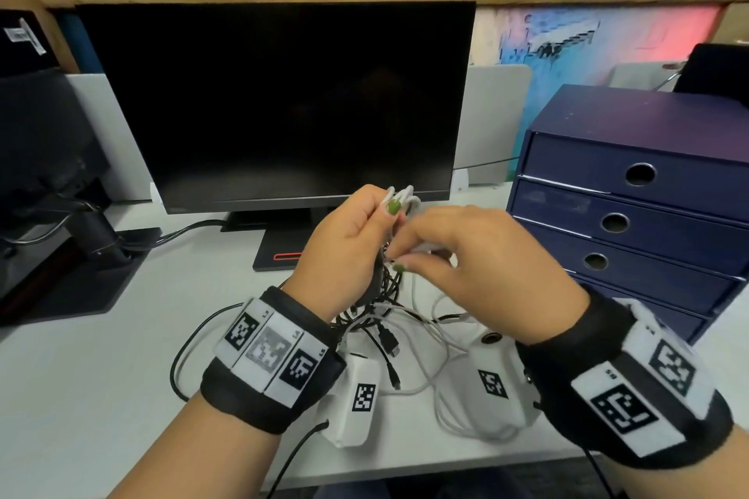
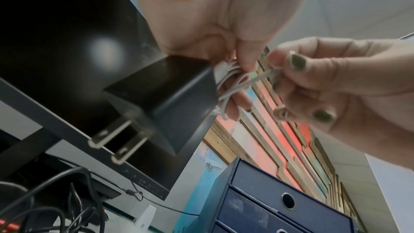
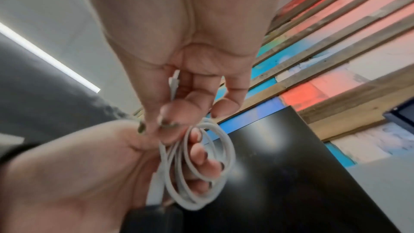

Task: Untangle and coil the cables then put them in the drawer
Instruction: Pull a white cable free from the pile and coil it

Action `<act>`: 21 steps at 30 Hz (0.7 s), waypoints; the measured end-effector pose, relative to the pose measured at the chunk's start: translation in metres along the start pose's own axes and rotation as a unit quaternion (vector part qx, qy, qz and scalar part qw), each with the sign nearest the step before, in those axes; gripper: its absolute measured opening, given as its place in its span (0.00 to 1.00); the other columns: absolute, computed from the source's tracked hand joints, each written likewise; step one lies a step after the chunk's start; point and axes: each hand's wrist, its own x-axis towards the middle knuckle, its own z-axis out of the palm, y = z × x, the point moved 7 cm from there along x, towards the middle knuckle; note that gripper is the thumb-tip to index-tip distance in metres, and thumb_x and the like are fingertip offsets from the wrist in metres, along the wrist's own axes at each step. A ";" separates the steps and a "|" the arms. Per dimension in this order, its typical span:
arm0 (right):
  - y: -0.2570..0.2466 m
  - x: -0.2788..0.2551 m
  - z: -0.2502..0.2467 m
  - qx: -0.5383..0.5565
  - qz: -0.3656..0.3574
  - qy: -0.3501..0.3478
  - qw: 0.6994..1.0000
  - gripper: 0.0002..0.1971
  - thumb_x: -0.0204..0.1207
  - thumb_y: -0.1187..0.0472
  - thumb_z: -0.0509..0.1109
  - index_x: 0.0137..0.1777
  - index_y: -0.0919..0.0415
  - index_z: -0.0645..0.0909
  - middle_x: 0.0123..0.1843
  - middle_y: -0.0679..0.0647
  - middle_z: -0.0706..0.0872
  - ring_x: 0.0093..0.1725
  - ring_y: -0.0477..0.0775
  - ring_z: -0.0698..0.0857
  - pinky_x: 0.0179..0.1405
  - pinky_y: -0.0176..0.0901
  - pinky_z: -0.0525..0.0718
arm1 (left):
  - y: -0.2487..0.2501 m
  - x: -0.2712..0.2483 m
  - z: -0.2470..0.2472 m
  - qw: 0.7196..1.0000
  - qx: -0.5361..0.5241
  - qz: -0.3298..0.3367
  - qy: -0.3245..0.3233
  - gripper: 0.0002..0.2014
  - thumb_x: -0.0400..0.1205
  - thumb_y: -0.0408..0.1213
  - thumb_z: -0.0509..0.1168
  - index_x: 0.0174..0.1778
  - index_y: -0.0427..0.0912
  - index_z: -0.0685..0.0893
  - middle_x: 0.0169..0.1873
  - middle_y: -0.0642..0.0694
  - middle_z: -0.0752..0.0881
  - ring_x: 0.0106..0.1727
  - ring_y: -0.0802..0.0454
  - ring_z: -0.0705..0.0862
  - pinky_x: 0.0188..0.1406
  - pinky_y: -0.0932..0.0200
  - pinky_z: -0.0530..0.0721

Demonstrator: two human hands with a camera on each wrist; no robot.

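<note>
Wrist-worn cameras frame a white cable [image 3: 197,162] being wound into loops over the counter [image 1: 101,356], the coil and a black plug adapter [image 2: 165,98] gripped in the curled left hand [image 1: 344,251], raised above a tangle of black cables [image 1: 377,312]. Its free end is pinched between thumb and fingertips of the right hand [image 1: 478,267], just beside and right of the coil. The closed drawer unit [image 1: 632,223] is seen further right, nearer the right hand
</note>
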 end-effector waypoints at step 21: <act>0.052 -0.002 0.026 0.356 0.113 0.056 0.926 0.19 0.81 0.57 0.63 0.72 0.50 0.77 0.65 0.55 0.83 0.61 0.43 0.83 0.60 0.36 0.82 | -0.005 -0.003 0.012 0.966 -0.251 -0.037 -0.048 0.14 0.84 0.45 0.55 0.39 0.45 0.83 0.27 0.47 0.75 0.33 0.48 0.73 0.42 0.55 0.78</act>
